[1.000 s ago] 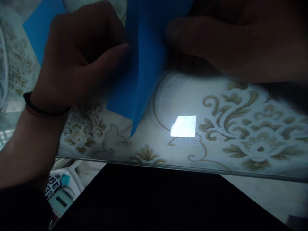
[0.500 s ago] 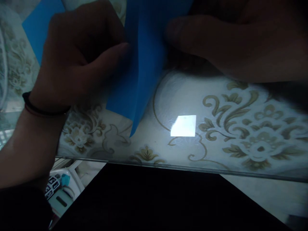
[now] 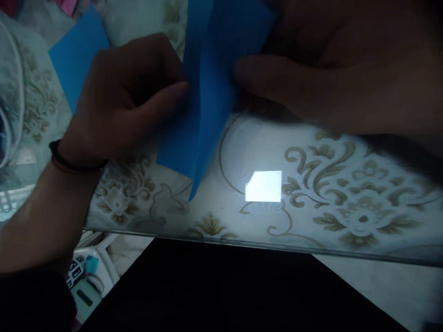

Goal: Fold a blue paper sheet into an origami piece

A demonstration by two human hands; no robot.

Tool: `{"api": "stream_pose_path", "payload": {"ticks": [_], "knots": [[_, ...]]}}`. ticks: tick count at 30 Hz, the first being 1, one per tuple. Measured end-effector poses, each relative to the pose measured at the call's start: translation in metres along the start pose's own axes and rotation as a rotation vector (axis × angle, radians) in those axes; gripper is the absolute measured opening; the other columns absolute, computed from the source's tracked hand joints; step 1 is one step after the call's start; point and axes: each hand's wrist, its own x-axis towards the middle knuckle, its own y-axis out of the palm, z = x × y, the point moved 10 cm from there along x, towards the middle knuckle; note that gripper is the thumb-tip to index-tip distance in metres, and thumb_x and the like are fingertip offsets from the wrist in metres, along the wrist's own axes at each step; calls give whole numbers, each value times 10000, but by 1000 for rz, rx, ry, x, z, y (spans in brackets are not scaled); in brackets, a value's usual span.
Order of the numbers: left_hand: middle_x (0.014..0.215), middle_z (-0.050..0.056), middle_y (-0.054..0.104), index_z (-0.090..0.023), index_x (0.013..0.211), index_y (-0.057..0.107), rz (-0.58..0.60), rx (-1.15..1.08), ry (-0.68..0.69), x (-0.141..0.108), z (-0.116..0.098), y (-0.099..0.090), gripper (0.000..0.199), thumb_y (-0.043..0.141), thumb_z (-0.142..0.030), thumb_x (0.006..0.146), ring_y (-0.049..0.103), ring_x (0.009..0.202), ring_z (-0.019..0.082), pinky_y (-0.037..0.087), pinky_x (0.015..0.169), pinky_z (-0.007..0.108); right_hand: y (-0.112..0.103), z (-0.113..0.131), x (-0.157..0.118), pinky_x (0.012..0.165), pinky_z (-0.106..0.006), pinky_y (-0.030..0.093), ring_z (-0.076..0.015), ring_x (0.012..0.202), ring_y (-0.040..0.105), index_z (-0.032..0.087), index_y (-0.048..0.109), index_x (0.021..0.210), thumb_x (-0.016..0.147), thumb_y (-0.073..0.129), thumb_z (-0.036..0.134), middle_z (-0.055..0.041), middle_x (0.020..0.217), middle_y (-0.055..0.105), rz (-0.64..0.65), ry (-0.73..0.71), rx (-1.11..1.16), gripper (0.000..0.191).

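Note:
A folded sheet of blue paper is held up between my two hands, its lower tip just above or touching the patterned tabletop. My left hand is closed, thumb and curled index finger pinching the paper's left part. From the right, my right hand presses its thumb on the paper's right flap; its other fingers are in dark shadow behind. A crease runs down the middle, and the right flap stands up from the left one. Another blue paper piece lies on the table behind my left hand.
The glass-topped table has a floral pattern and a bright light reflection. A white cable curves along the left side. Pink pieces lie at the top left. Below the table edge is a white container with small items.
The view has shifted slightly, so hands and papers appear lower and more of the second blue piece shows. Both hands keep their hold on the folded paper.

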Motion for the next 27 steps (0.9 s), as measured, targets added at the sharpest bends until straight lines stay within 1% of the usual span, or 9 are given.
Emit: {"api": "stream_pose_path", "payload": {"ticks": [1,2,3,4,6,8,12,15,27], "knots": [[898,-2,620,-210,965,693,16,-10,-14,0,2,2,200,661,-388,1050,551,807,111,396,711,282,-6,10,1,491,-271,89,-23,821,669,117,506,598,867,677,194,94,505,394,-77,-47,-260,328],[862,-3,614,-203,951,689,3,-50,8,-1,-1,2,194,674,-374,1040,538,771,110,393,691,280,-8,19,1,523,-279,144,-71,882,687,124,494,581,861,707,252,82,508,407,-131,-86,-423,374],[831,-1,612,-197,936,684,-17,-92,15,-1,-1,0,196,679,-367,1033,528,740,115,389,667,282,-7,22,1,564,-275,219,-85,865,680,136,499,600,893,716,269,85,529,451,-134,-104,-496,388],[820,2,619,-194,932,681,-14,-103,-7,-2,1,0,199,673,-364,1036,535,733,124,393,656,286,-6,22,1,605,-273,278,-66,772,640,152,522,645,914,728,255,94,556,501,-128,-117,-522,354],[770,-6,618,-199,920,671,33,-136,-39,-3,3,3,225,662,-389,1039,531,681,134,396,619,292,2,22,0,626,-272,334,-42,612,522,177,547,733,983,681,277,84,614,560,-73,-203,-487,300],[764,-8,631,-203,921,667,77,-188,-57,-4,3,6,240,629,-402,1049,538,669,142,420,613,295,5,22,-1,607,-268,342,-68,580,512,185,565,773,1019,621,324,54,629,578,-35,-291,-396,289],[779,-15,656,-204,896,664,106,-187,-114,-5,5,6,216,600,-354,1037,578,693,146,439,629,282,11,17,2,583,-255,338,-96,568,510,193,521,776,1024,550,328,29,637,577,49,-320,-298,284],[769,-13,649,-190,891,666,115,-179,-136,-5,6,7,243,581,-364,1037,563,685,139,436,630,268,12,20,3,585,-249,328,-103,565,480,201,489,767,1022,535,354,34,617,538,62,-323,-285,301],[771,-5,642,-188,895,670,109,-192,-146,-7,9,7,270,578,-396,1041,551,689,143,438,633,267,13,17,4,615,-247,349,-108,606,506,186,544,803,1032,511,380,8,671,604,86,-288,-265,302]]}}
